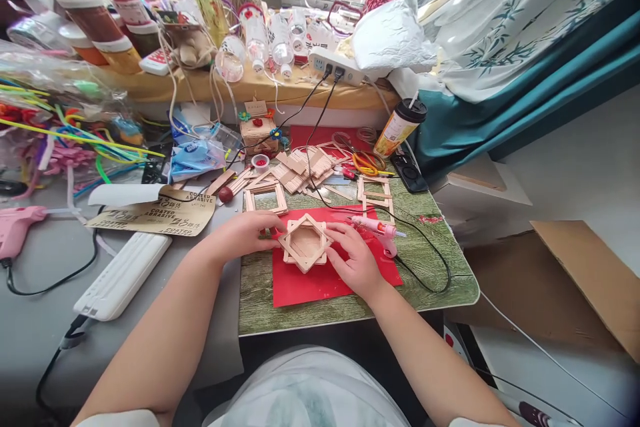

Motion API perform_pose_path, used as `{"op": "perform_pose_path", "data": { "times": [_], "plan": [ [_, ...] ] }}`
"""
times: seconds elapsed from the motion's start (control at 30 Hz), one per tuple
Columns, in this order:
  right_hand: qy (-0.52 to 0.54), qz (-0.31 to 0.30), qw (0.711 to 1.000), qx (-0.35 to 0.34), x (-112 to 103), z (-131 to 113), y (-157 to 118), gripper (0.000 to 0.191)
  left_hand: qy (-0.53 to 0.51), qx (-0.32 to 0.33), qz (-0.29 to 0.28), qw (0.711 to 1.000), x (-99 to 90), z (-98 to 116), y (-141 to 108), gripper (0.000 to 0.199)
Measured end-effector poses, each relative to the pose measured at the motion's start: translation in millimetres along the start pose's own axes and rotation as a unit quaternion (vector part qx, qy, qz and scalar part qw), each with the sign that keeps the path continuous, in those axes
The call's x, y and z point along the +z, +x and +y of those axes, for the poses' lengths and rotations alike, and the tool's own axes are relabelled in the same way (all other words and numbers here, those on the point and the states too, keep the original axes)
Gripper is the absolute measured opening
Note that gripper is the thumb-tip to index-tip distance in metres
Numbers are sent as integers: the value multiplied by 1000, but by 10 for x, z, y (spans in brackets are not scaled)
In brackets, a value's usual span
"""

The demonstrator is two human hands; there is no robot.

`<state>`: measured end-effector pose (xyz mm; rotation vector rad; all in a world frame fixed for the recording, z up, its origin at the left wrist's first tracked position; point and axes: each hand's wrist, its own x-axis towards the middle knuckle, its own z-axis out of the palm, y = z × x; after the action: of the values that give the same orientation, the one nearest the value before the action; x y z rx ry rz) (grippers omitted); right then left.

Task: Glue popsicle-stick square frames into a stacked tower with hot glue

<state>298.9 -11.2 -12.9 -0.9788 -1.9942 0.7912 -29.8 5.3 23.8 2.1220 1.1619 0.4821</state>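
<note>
Stick box (306, 242): on the red sheet (295, 288), a corner pointing to 12.
Left grip (250, 233): lightly closed on the 9 o'clock corner.
Right grip (356, 259): loosely pinching the 3 o'clock one.
Pressure: I'd keep it even — and mind the glue gun (376, 225) at 2.

Your pale wooden stick box (306, 240), open-topped, upright, top layer turned diamond-wise, near the left edge of the red sheet (300, 288).
</note>
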Motion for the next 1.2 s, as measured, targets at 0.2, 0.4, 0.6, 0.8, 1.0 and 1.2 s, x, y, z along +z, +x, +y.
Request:
{"op": "perform_pose_path", "data": {
  "times": [0.2, 0.4, 0.6, 0.8, 1.0, 1.2],
  "plan": [
    [34, 29, 998, 51, 1, 100, -81, 26, -1, -5, -18, 1000, -3, 25, 2, 21],
    [28, 27, 997, 59, -1, 144, -70, 26, 0, 14, -25, 1000, 72, -90, 18, 19],
    [17, 32, 998, 47, -33, 163, -82, 26, 12, 33, -20, 999, 80, -127, 18, 18],
    [-1, 36, 999, 21, -37, 186, -81, 27, 21, 61, -3, 998, 66, -130, 8, 18],
    [-31, 35, 999, 3, -39, 198, -85, 28, 37, 56, -8, 998, 81, -133, 17, 19],
    [-45, 35, 998, -11, -22, 210, -104, 27, 53, 50, -10, 997, 85, -143, 10, 15]
  ]
}}
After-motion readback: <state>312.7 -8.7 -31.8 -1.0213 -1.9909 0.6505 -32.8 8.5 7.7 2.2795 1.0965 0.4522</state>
